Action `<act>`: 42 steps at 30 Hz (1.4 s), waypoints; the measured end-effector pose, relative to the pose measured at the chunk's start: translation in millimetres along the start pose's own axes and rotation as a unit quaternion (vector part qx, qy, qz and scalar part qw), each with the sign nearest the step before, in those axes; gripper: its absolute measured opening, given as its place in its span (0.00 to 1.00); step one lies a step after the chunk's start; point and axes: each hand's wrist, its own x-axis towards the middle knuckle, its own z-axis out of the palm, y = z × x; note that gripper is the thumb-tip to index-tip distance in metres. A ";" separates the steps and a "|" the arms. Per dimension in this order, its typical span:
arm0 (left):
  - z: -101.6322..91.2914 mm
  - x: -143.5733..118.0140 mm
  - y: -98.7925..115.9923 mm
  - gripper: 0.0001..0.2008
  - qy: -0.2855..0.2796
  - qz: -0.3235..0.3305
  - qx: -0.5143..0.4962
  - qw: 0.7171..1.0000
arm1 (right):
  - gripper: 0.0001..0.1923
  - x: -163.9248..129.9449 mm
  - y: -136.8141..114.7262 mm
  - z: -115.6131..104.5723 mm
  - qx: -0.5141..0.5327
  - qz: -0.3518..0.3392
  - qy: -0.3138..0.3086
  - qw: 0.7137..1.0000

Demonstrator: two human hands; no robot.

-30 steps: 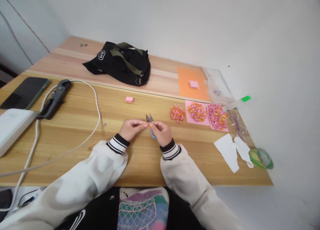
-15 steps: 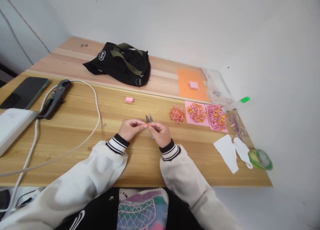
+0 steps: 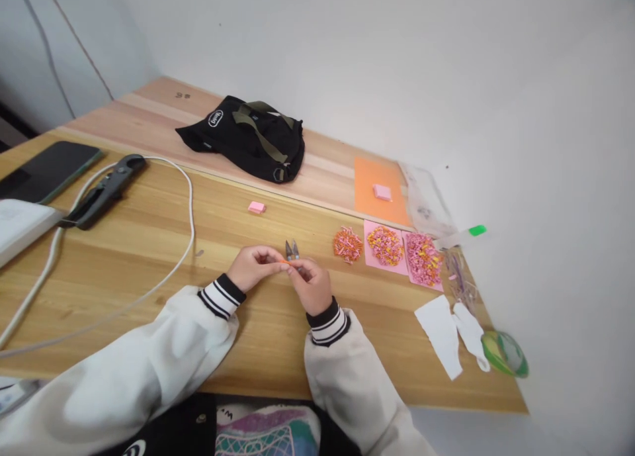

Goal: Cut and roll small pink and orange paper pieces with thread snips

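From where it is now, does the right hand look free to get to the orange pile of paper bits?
Probably yes: the orange pile lies on bare table just right of the right hand, nothing between, though that hand holds small snips.

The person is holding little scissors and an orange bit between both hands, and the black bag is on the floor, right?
Not quite. The head view shows the black bag lying on the table, at the far side near the wall, not on the floor. The rest holds: the left hand and right hand meet over the table with the small scissors and a tiny orange bit between them.
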 end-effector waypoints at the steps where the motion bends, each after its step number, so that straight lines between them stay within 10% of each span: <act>1: 0.6 -0.5 0.3 0.13 -0.004 -0.005 -0.001 1.000 | 0.08 0.0 0.2 -0.2 0.000 0.005 0.004 1.000; 42: 3.7 -2.9 1.6 0.13 -0.002 0.020 -0.006 1.000 | 0.10 -0.8 1.3 -1.6 0.010 0.040 0.014 0.999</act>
